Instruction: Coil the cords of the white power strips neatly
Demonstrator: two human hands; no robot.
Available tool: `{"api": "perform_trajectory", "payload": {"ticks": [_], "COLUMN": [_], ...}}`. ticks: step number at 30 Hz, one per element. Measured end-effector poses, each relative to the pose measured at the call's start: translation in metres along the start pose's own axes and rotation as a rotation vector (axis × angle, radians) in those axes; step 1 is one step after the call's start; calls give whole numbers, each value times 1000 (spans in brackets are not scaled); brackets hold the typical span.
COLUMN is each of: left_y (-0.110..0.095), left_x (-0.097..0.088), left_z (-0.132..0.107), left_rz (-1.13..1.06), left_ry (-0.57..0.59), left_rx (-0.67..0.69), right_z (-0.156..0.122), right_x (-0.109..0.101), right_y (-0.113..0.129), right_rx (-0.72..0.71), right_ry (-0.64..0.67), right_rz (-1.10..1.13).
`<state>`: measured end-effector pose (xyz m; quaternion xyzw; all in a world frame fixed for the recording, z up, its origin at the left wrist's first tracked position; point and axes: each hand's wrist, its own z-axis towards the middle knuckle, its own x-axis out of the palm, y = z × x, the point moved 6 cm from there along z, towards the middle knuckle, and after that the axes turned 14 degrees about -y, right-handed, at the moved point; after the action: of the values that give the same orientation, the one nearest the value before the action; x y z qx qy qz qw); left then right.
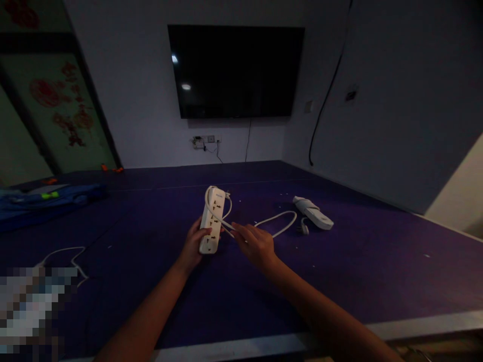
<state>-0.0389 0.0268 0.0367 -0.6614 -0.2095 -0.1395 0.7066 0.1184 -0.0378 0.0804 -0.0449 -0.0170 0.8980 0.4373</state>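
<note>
My left hand (192, 247) is closed around the lower part of a white power strip (212, 241), its thumb lying across the socket face. The strip is held up at a slant above the purple surface, sockets toward me. My right hand (254, 242) pinches the strip's white cord (226, 224) just right of the strip. One loop of the cord passes over the strip's upper end. From my right hand the rest of the cord trails in a loop on the surface to a plug (304, 229).
A second white power strip (319, 217) with cord wound round it lies at right. Blue cloth (71, 197) lies at far left, with a thin white cable (64, 249) nearer me. A television (237, 73) hangs on the back wall above wall sockets (211, 139).
</note>
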Motion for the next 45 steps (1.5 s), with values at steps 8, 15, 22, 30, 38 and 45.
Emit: {"api": "perform_trajectory", "payload": {"ticks": [8,15,22,30,38,45], "left_y": [3,1,18,55,52,50], "left_x": [13,18,11,0,10,19], "left_z": [-14,-26,-30,-29,-34,-18], "left_rz": [-152,-152,-79,-39,-143,-43], "left_ry": [181,456,634,760,624,336], "left_rx": [-192,-256,-475,-653,-686,-422], "right_z": [-5,-7,-17,-13,-18,-19], "right_x": [9,14,34,37,36,38], "right_y": [-40,-74,-74,-52,-44,-51], "right_rx": [245,560,865,941,1078,1175], "right_ry": [57,115,273,383,451,304], "right_rz": [43,364,797,1136,1266,1234]}}
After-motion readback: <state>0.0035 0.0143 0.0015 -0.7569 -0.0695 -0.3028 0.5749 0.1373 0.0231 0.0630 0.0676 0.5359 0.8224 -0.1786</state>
